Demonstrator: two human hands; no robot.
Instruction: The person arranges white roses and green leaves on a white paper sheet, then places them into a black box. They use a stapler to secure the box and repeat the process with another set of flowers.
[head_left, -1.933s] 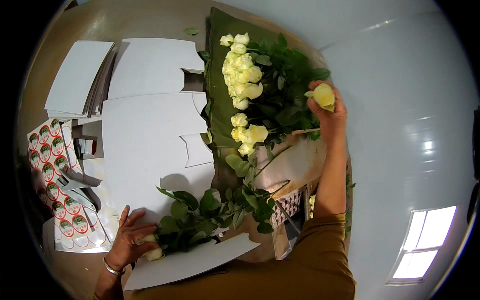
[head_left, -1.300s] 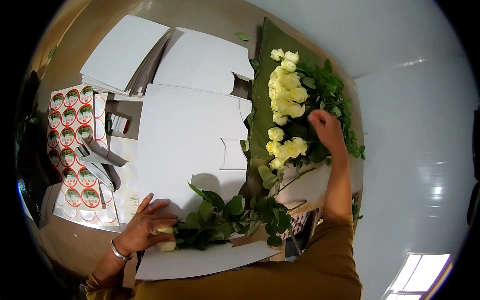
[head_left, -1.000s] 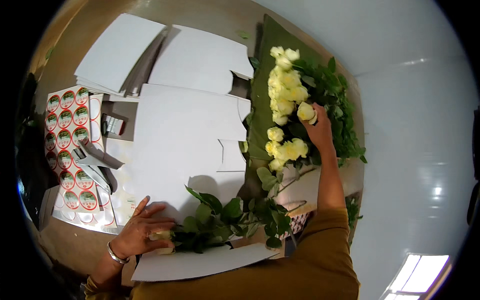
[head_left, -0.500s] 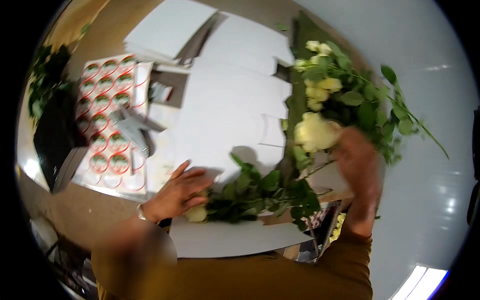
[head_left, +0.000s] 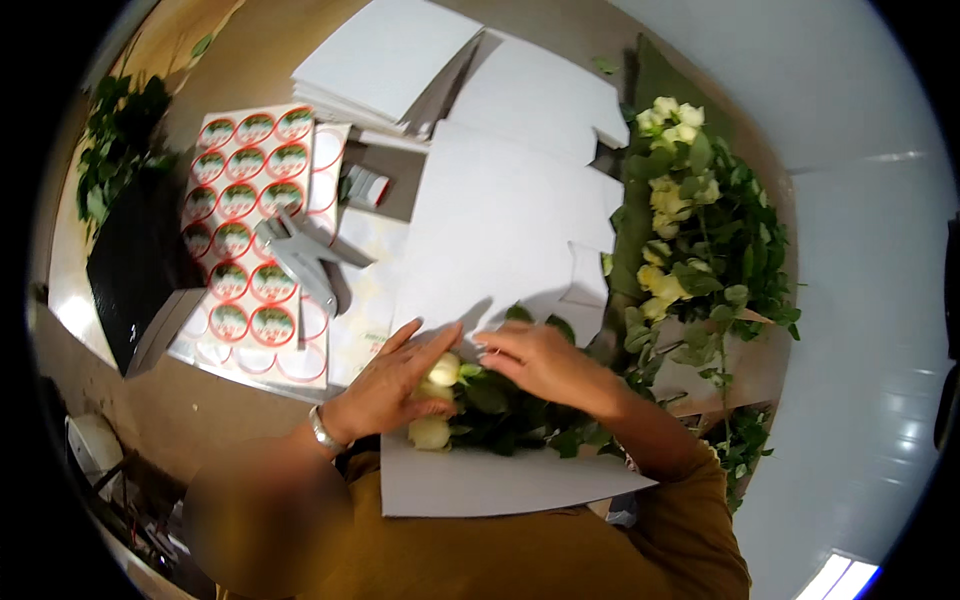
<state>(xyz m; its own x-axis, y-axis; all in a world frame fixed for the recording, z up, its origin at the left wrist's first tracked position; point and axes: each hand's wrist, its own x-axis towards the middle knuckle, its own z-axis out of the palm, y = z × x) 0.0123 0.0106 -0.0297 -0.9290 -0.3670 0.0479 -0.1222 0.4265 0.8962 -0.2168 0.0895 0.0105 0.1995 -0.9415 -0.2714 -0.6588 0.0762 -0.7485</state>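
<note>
Several pale cream roses [head_left: 430, 433] with dark green leaves lie crosswise near the front edge, over the grey-white card [head_left: 500, 485]. My left hand [head_left: 390, 390], a bracelet on its wrist, cups beside the rose heads with its fingers apart. From the right, my right hand [head_left: 550, 368] reaches over the stems and leaves. Its fingertips stretch toward the blooms, a little apart, and nothing shows between them. Part of the flowers is hidden beneath both hands.
White cardboard sheets [head_left: 500, 220] cover the middle, with a white stack [head_left: 385, 60] behind. A grey stapler [head_left: 298, 262] rests on round-sticker sheets [head_left: 235, 235]. More cream roses [head_left: 665, 285] lie at right on green wrapping. A black box-like object [head_left: 140, 270] and leaves stand left.
My right hand has left the rose pile at the right and come across to the front roses. Another rose head now shows by my left hand. The view has shifted slightly.
</note>
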